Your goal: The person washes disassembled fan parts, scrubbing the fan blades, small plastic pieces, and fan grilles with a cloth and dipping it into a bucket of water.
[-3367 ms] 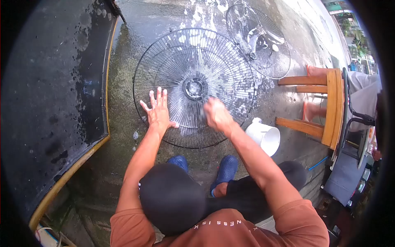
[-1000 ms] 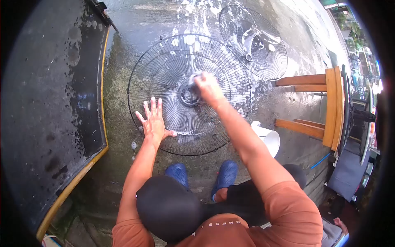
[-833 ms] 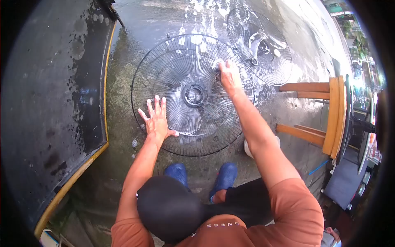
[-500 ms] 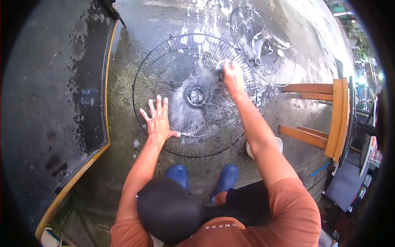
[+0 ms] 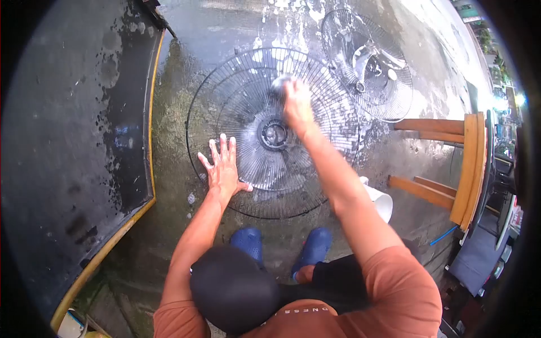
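A large round wire fan guard [image 5: 274, 135] lies flat on the wet ground in front of my feet, streaked with suds. My left hand [image 5: 224, 172] rests on its lower left part, fingers spread wide and foam on the fingertips. Above the hub, my right hand [image 5: 297, 104] presses a pale, soapy sponge [image 5: 280, 84] on the wires; its exact kind is blurred. At the upper right, a second fan guard [image 5: 394, 96] lies beside the large one, with foamy fan blades [image 5: 362, 59] in it.
A white mug [image 5: 381, 204] is on the ground past my right forearm. Wooden legs of a piece of furniture [image 5: 470, 169] stand at the right. A dark board with a yellow edge [image 5: 151, 129] runs along the left. My blue clogs [image 5: 315, 245] are just below the guard.
My right hand has moved left with the sponge across the wires, from the upper right of the guard to above its hub. My left hand stays spread on the guard. More of the mug shows.
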The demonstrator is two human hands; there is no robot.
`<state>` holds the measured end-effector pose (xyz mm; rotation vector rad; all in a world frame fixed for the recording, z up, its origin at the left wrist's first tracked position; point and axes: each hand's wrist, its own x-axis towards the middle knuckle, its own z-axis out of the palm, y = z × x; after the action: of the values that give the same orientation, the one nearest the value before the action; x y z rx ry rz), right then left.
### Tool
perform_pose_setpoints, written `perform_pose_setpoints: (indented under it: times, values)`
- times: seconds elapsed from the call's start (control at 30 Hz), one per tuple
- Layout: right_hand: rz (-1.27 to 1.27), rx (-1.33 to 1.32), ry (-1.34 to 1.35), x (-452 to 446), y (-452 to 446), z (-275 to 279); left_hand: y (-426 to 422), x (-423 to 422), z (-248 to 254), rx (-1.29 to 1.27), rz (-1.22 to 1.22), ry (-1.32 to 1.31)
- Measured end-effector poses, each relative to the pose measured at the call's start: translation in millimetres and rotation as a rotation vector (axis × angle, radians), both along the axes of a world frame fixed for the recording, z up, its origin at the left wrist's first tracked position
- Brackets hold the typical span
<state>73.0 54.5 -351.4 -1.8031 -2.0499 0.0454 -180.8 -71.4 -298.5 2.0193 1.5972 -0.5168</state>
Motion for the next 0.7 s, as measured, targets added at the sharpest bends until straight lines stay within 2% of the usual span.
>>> perform_pose_setpoints:
  times: [0.07,0.17,0.2,0.27,0.37,0.4,0.47,0.53,0.57,0.6,0.67,0.7]
  values:
    - [0.221,-0.099,0.109,-10.9,-30.9,-8.0,1.9,0.1,0.9,-0.009,-0.003,-0.004]
    - [0.528,-0.165,0.106,-11.3,-20.7,6.6,0.8,1.7,0.1,-0.03,0.009,-0.001]
    - [0.549,-0.132,0.009,-4.7,-2.8,4.5,-3.5,2.3,-0.2,-0.045,0.001,0.0]
    - [0.464,-0.079,0.116,-8.2,36.1,26.0,2.5,2.1,0.2,-0.043,-0.001,0.005]
    - [0.189,-0.023,-0.062,-36.8,39.0,-0.3,1.5,-0.4,-2.6,-0.029,-0.017,-0.017]
    - [0.206,0.108,0.027,-42.1,24.2,-4.0,2.1,-1.7,-3.8,-0.025,-0.02,-0.013]
    - [0.296,-0.141,0.062,-41.9,-17.2,-8.1,0.2,-1.5,-5.3,-0.022,-0.028,-0.013]
    - [0.528,-0.184,0.061,-38.1,-37.3,3.9,2.0,0.8,-4.3,-0.024,-0.016,-0.007]
    - [0.595,-0.127,0.161,-35.0,-29.0,7.2,1.8,0.6,-4.9,-0.02,-0.017,-0.006]
    - [0.641,-0.131,0.083,-33.3,-13.8,8.5,-0.2,0.5,-5.1,-0.02,-0.023,-0.005]
    - [0.556,-0.123,-0.007,-32.2,29.5,15.8,-1.1,1.0,-5.4,-0.03,-0.027,-0.016]
    - [0.413,-0.012,-0.01,-37.9,50.4,5.4,0.8,-0.3,-5.4,-0.032,-0.022,-0.017]
